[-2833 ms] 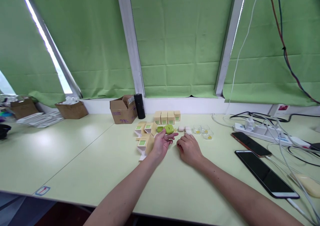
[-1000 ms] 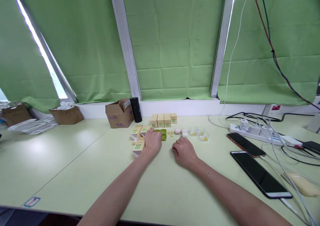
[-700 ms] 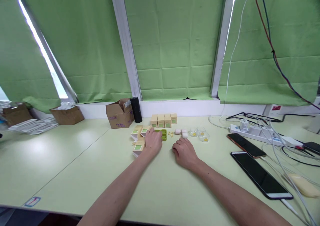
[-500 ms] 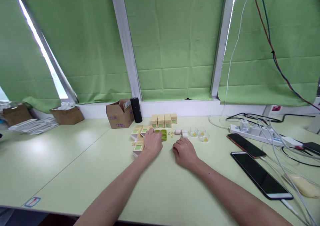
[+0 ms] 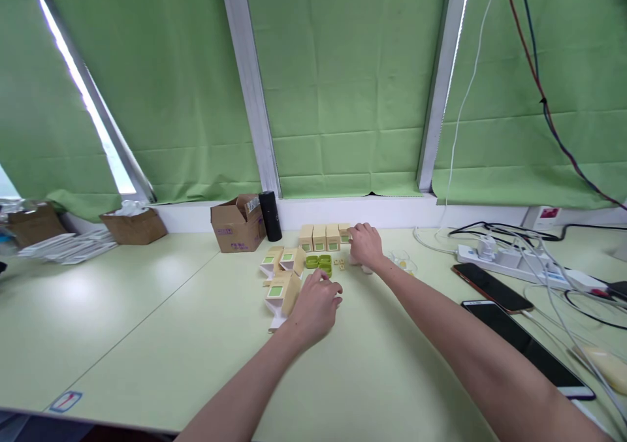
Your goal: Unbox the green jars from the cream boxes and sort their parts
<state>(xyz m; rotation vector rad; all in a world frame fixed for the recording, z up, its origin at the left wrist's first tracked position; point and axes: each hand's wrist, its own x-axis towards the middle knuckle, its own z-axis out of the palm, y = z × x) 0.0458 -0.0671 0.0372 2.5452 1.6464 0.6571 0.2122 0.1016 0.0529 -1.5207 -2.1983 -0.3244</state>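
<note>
My right hand (image 5: pixel 366 243) reaches to the back, fingers closed at the right edge of a small beige box (image 5: pixel 345 232), the last in a row of similar boxes (image 5: pixel 319 237). Nearer to me, my left hand (image 5: pixel 317 303) hovers with loosely bent fingers apart, nothing visible in them. Just beyond it lies a green compartment tray (image 5: pixel 318 261). Left of that hand stand opened beige boxes with white flaps and green windows, the nearest box (image 5: pixel 280 298) beside my wrist. Tiny yellowish pieces (image 5: pixel 339 263) lie right of the tray. Pinkish-white pieces are partly hidden under my right hand.
Clear plastic cups (image 5: pixel 404 262) with yellow bits stand right of my right forearm. Farther right are two phones (image 5: pixel 492 286), a power strip (image 5: pixel 519 266) and tangled cables. A cardboard carton (image 5: pixel 235 226) and a black cylinder (image 5: pixel 270 216) stand at the back left.
My right hand has moved forward to the rightmost small box. My left hand has drawn back from the tray towards me, and the nearest opened box now shows more fully.
</note>
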